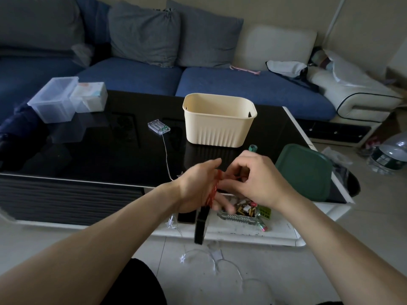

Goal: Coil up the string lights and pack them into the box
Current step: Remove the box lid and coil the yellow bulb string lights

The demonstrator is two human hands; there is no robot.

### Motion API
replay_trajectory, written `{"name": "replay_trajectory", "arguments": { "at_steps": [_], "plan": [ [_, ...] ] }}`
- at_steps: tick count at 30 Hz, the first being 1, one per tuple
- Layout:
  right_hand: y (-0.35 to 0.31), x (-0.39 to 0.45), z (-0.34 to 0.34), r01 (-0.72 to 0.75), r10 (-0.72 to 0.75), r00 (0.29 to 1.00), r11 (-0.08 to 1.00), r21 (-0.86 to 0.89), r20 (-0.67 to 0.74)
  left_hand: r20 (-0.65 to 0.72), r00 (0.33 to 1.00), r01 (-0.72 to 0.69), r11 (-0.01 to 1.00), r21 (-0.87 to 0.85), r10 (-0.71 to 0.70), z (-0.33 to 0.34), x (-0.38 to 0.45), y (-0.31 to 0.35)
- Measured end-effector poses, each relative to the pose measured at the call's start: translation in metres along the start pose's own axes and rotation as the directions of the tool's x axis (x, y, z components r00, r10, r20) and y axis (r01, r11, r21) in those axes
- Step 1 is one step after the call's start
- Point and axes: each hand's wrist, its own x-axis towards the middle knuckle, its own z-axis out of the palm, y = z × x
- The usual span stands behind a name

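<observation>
Loose loops of the string lights [217, 259] are lying on the floor nearest us, thin pale wire with small star shapes, and from there the strand is climbing to our hands and running on across the black counter [99, 150] to one clear battery case [159, 126]. We are winding red cord or wire around our left hand [198, 187], whose fingers are held fairly straight as a spool, while our right hand [256, 179] is pinching that strand just beside it (whether the red turns are part of the lights themselves is hard to tell in this dim, blurred view). We are judging the wire as very light, limp and quick to tangle, its stars fragile, so it is best taken by the wire between stars and by the rigid case. We are counting one cream box [219, 122], open and standing well apart behind our hands, one green lid [305, 170] to its right, two clear containers [55, 100] at far left, and at least three stars.
</observation>
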Motion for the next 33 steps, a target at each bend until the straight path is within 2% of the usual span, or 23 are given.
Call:
{"name": "replay_trajectory", "arguments": {
  "at_steps": [2,8,13,20,24,29,33],
  "plan": [
    [0.003,0.001,-0.004,-0.018,0.018,1.0,0.998,0.054,0.014,0.047,0.998,0.029,0.996,0.084,-0.033,0.001,0.001,-0.002],
    [0.01,-0.003,-0.01,-0.134,0.054,0.939,0.967,0.215,0.341,0.079,0.986,0.128,0.972,0.199,-0.147,-0.002,0.002,-0.008],
    [0.006,-0.003,-0.016,-0.158,0.045,0.91,0.957,0.244,0.411,0.118,0.979,0.132,0.953,0.272,-0.169,-0.001,-0.001,-0.005],
    [0.006,-0.004,-0.012,-0.109,0.071,0.962,0.985,0.133,0.262,0.049,0.987,0.14,0.974,0.179,-0.151,-0.005,0.002,-0.005],
    [0.006,-0.003,-0.012,-0.094,0.067,0.977,0.987,0.127,0.204,0.031,0.998,0.048,0.997,0.062,-0.05,-0.007,0.001,-0.004],
    [0.007,0.0,-0.008,-0.067,0.034,0.985,0.979,0.191,0.169,0.095,0.99,-0.099,0.994,-0.043,0.103,-0.008,0.0,-0.003],
    [0.01,0.002,-0.003,-0.066,0.035,0.987,0.978,0.196,0.157,0.018,0.992,-0.124,0.991,-0.042,0.125,-0.006,0.002,-0.005]
  ]
}}
